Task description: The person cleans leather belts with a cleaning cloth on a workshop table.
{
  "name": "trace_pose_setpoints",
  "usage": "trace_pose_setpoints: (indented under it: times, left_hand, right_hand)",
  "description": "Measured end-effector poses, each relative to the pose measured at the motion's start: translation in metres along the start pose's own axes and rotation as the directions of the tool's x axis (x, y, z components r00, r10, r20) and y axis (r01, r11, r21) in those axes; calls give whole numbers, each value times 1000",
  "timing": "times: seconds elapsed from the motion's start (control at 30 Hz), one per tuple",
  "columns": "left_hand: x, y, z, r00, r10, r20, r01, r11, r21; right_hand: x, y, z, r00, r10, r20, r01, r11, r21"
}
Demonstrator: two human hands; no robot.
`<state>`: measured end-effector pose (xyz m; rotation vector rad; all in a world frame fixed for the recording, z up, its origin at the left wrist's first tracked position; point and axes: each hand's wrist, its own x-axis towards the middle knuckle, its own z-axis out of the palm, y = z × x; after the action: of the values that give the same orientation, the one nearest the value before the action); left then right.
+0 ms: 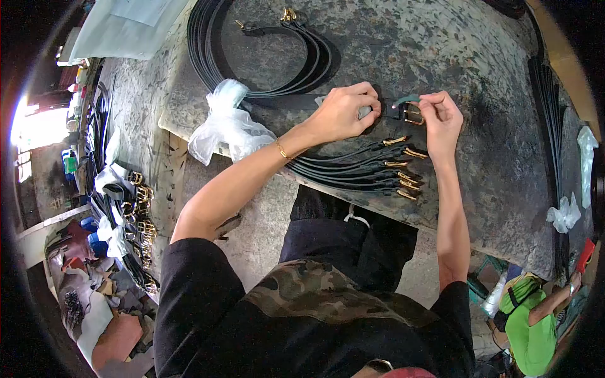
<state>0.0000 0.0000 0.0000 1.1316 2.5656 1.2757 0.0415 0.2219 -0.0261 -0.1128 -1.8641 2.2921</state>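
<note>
Black leather belt [392, 111] at 1 o'clock could twist if my curled left hand [345, 112], hold unclear, slips while my right hand [443, 123] pinches a thin green strip [406, 99].

No readable text, labels, brands, numbers or signs anywhere in view.
</note>
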Motion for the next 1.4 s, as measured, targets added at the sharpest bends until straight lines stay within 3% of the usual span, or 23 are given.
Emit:
trace_pose_setpoints:
  times: [0.07, 0.2, 0.7, 1.0, 1.33, 1.4]
  left_hand:
    - [-8, 9, -5, 996, -80, 47, 81, 997, -17]
    - [4, -6, 4, 999, -45, 9, 46, 999, -10]
    - [4, -3, 5, 997, -74, -23, 72, 996, -49]
    - [3, -8, 8, 997, 14, -82, -17, 999, -41]
    - [4, 0, 3, 993, -118, 8, 118, 992, -45]
    - [4, 0, 3, 985, -166, 36, 168, 984, -56]
  right_hand:
    - [-16, -14, 13, 1000, -22, 16, 25, 987, -161]
    - [-2, -1, 7, 998, -34, 52, 45, 974, -224]
    - [-2, -7, 12, 998, 1, 69, 20, 953, -302]
    - [-2, -3, 12, 998, -31, 50, 41, 978, -205]
    - [-2, 1, 10, 997, -31, 76, 50, 965, -259]
    - [-3, -3, 10, 998, 39, 44, -30, 983, -181]
